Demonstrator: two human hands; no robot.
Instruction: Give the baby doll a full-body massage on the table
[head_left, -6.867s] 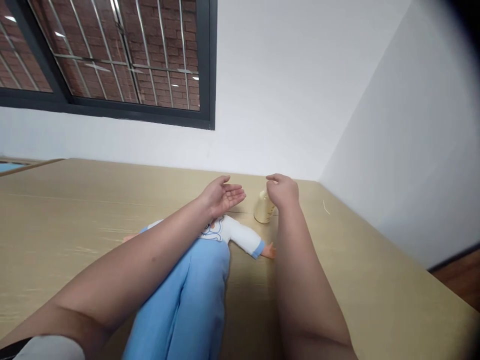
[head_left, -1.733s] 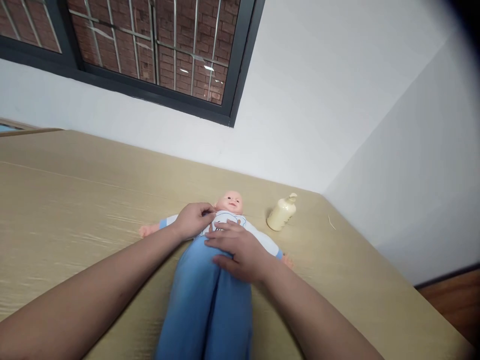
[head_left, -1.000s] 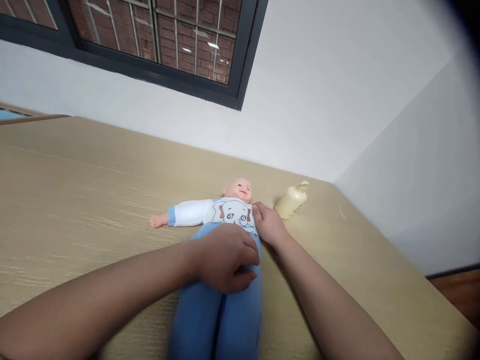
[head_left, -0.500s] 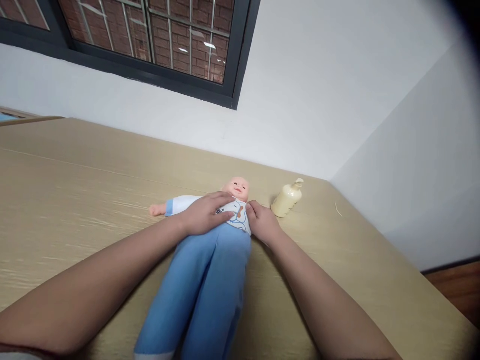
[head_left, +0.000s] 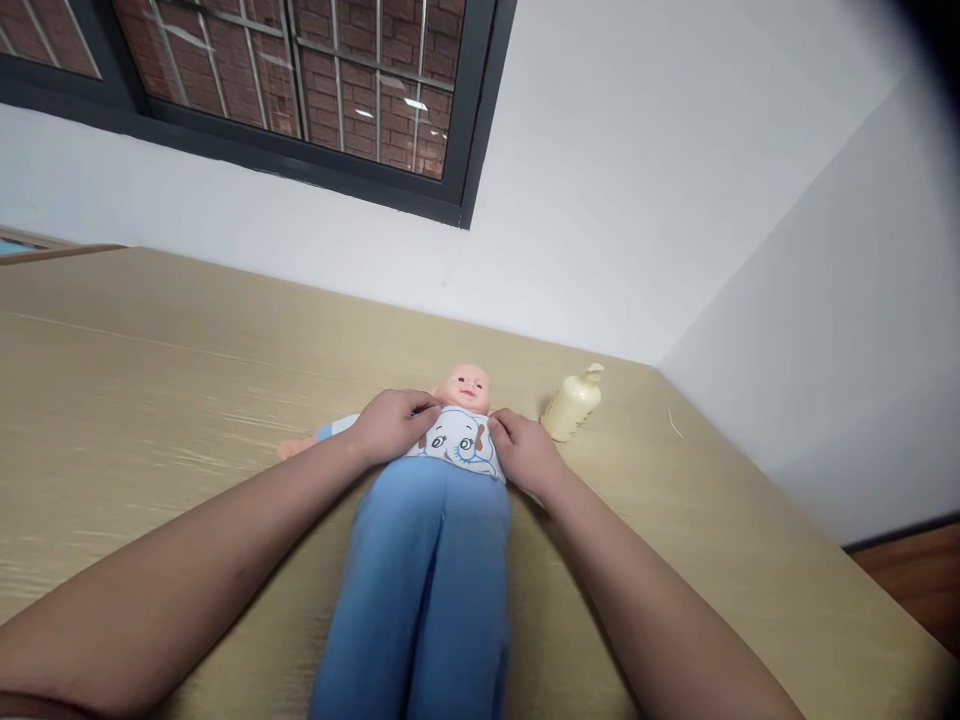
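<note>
On the table [head_left: 187, 390], hands [head_left: 391, 426] grasp a doll [head_left: 448, 485].

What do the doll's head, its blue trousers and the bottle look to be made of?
Doll's head: smooth and pink with a soft sheen, probably moulded vinyl or similar plastic.
Blue trousers: matte cloth, judging by the seam and soft drape; fibre unclear.
Bottle: glossy and cream-coloured with bright highlights, likely plastic, possibly glass.

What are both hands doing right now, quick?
Left hand: curled at the doll's shirt; grip cannot be told.
Right hand: curled at the other side of the doll's shirt; grip cannot be told.
</note>
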